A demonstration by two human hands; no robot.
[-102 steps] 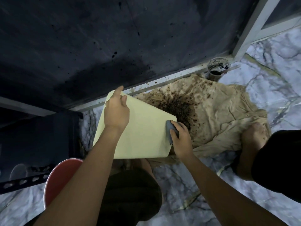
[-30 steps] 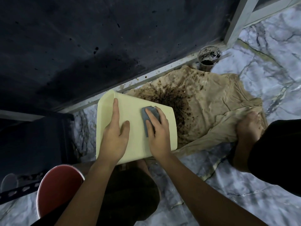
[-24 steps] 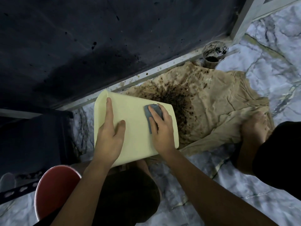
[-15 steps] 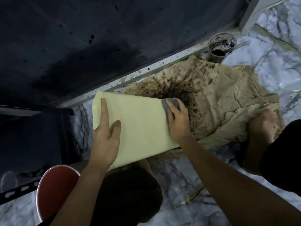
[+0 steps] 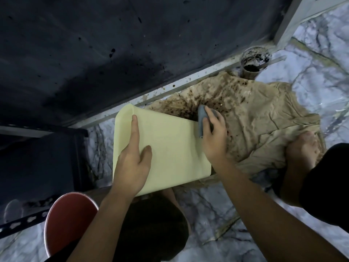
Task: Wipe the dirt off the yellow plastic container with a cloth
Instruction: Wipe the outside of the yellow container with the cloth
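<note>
The pale yellow plastic container [image 5: 170, 144] lies on its side in front of me, its broad flat wall facing up and its rim at the left. My left hand [image 5: 132, 157] rests flat on that wall, fingers stretched toward the rim, holding the container still. My right hand [image 5: 213, 135] grips a small grey cloth [image 5: 201, 120] and presses it against the container's right end, over its bottom edge. The yellow wall looks plain, with no dark marks that I can make out.
A crumpled tan sheet [image 5: 255, 118] stained with dark dirt covers the marble floor [image 5: 311, 72] under and right of the container. A dirty cup [image 5: 253, 62] stands by the metal door frame. A red stool [image 5: 66, 220] is at bottom left. A bare foot [image 5: 302, 148] rests on the sheet.
My right hand has slid the grey cloth from the middle of the yellow wall rightward to the container's right end. My left hand has stayed flat on the wall.
</note>
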